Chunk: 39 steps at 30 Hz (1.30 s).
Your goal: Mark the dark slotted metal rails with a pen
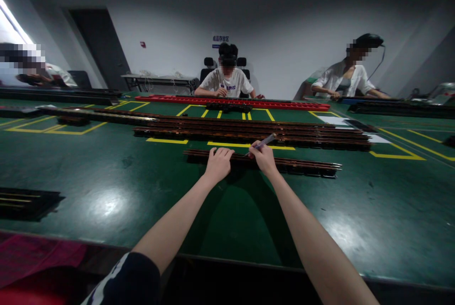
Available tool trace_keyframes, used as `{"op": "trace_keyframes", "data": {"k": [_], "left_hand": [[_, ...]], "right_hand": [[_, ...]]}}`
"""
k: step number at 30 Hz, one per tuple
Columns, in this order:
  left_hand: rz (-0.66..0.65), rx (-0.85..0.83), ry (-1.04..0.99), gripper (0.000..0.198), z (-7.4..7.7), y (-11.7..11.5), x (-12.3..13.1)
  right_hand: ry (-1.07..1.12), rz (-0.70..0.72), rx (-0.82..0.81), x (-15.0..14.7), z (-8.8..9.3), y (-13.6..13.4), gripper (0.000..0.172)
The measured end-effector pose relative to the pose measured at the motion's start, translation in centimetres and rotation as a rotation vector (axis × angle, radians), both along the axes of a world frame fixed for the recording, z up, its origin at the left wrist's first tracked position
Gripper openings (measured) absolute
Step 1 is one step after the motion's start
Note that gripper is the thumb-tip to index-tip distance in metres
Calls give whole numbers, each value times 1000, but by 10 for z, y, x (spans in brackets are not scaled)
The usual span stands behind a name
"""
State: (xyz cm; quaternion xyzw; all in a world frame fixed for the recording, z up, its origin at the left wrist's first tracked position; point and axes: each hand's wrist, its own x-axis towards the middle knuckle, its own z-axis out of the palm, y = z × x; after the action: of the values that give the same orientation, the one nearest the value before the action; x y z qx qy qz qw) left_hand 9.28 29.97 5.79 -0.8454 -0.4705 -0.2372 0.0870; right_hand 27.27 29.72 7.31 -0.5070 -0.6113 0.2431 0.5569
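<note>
A long dark strip with copper-coloured rods [302, 165] lies crosswise on the green table in front of me. My left hand [218, 165] rests on its left part, fingers bent over the top and pressing it; the thumb is hidden. In my right hand [263, 158] is a slim pen-like tool [266, 141], pinched between thumb and fingers. The tool slants, its upper end to the right and its thin tip down at the strip, between my two hands. Whether the tip touches the strip I cannot tell.
Just beyond lies a bundle of similar long strips [249, 129]. A red rail [284, 104] runs along the far side, with a small dark pile [229, 107] before it. Another strip [28, 203] lies at near left. People sit across the table, several yellow tape lines mark its top.
</note>
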Motion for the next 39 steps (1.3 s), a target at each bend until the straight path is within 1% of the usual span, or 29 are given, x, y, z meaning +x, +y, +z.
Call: {"op": "trace_keyframes", "data": {"k": [3, 10, 17, 22, 26, 32, 39], "left_hand": [[-2, 1, -3, 46, -1, 1, 0], [12, -12, -7, 45, -2, 3, -1], [34, -41, -17, 47, 2, 1, -1], [15, -57, -22, 47, 0, 2, -1], [0, -53, -47, 45, 0, 3, -1], [-28, -52, -45, 43, 3, 0, -1], [-44, -80, -6, 44, 5, -1, -2]], "right_hand": [[-10, 2, 4, 0, -1, 0, 14], [-8, -4, 35, -2, 4, -4, 15], [-1, -55, 63, 3, 2, -2, 15], [-26, -11, 60, 2, 0, -2, 18], [-38, -5, 56, 3, -3, 1, 15], [-29, 13, 37, 5, -5, 4, 13], [-30, 31, 41, 5, -4, 2, 15]]}}
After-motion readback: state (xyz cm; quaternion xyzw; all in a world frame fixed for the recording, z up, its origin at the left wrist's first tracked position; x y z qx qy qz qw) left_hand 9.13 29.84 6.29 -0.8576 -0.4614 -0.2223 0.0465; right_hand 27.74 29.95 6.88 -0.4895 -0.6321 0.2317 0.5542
